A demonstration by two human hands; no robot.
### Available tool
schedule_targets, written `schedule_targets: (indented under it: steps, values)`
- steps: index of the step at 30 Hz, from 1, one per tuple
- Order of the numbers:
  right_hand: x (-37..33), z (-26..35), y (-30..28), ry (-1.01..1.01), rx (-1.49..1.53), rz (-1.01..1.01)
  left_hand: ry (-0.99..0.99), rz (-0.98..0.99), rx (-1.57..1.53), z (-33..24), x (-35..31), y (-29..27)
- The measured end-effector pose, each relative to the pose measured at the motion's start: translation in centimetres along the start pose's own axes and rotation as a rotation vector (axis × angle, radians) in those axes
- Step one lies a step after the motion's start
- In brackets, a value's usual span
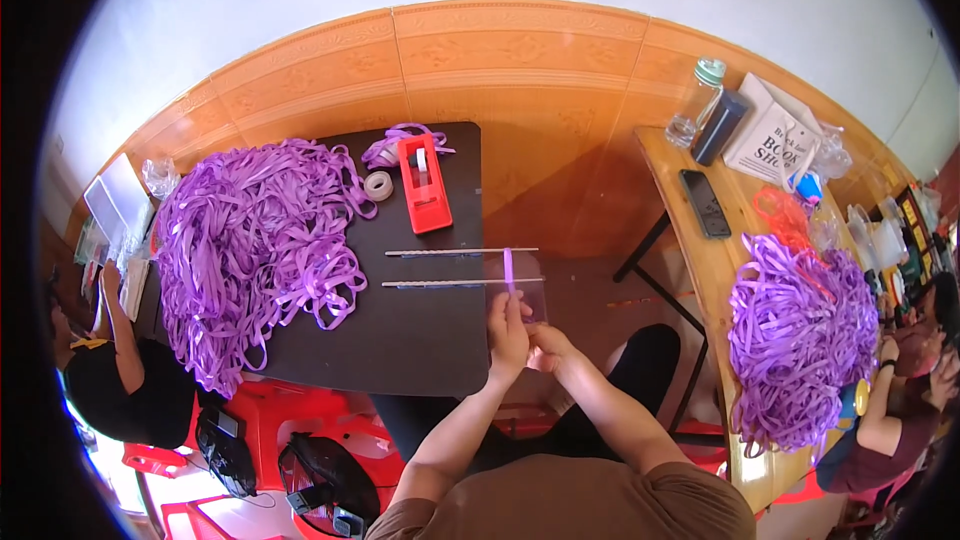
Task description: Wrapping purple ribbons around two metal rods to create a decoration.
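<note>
Two thin rods [460,284] lie parallel on the dark table [400,345] and stick out past its right edge. A purple ribbon [508,268] spans them near their outer ends. My left hand [507,338] is closed at the ribbon's near end, just below the nearer rod. Beside it, my right hand [550,346] is closed, its fingertips close to the left hand; what it holds is hidden. A see-through sheet or bag [535,302] shows behind my hands. A large heap of purple ribbon [260,250] covers the table's left part.
A red tape dispenser [428,200] and a tape roll [378,186] sit at the back. On the wooden table [690,230] at right are a phone [705,204], a bottle [692,110] and another ribbon heap [800,340]. Other people sit at both sides; red stools [270,420] stand below.
</note>
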State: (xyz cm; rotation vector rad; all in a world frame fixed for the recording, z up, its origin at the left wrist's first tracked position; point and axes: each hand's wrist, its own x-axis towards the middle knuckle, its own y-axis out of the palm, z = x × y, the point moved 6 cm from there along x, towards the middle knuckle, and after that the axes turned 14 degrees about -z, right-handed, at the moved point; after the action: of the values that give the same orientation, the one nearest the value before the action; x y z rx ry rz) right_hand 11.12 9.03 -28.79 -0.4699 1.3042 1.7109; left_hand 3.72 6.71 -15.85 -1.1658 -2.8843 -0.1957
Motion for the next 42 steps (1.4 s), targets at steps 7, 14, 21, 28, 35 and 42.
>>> schedule_targets:
  steps: [7, 14, 21, 28, 35, 42]
  values:
    - [-4.0, -0.3, -1.1, -0.111, -0.186, 0.004, -0.167, -0.012, -0.009, 2.0, -3.1, -1.8]
    - [-9.4, 5.4, 0.4, -1.527, -1.081, -0.450, -0.289, 0.090, -0.140, 2.8, -6.2, -4.2]
    - [-17.6, 5.6, 9.3, -2.416, -1.434, -0.204, -0.440, 0.165, -0.173, 0.9, -7.8, -5.7]
    - [-19.3, 4.5, 10.7, -2.629, -1.551, -0.026, -0.360, 0.217, -0.142, -0.9, -7.9, -6.1]
    - [-21.1, 4.9, 11.7, -2.661, -1.443, -0.008, -0.410, 0.323, -0.236, -3.0, -8.7, -5.9]
    - [-22.7, 9.4, 15.0, -2.380, -1.241, -0.041, -0.543, 0.290, -0.175, -0.1, -8.8, -6.4]
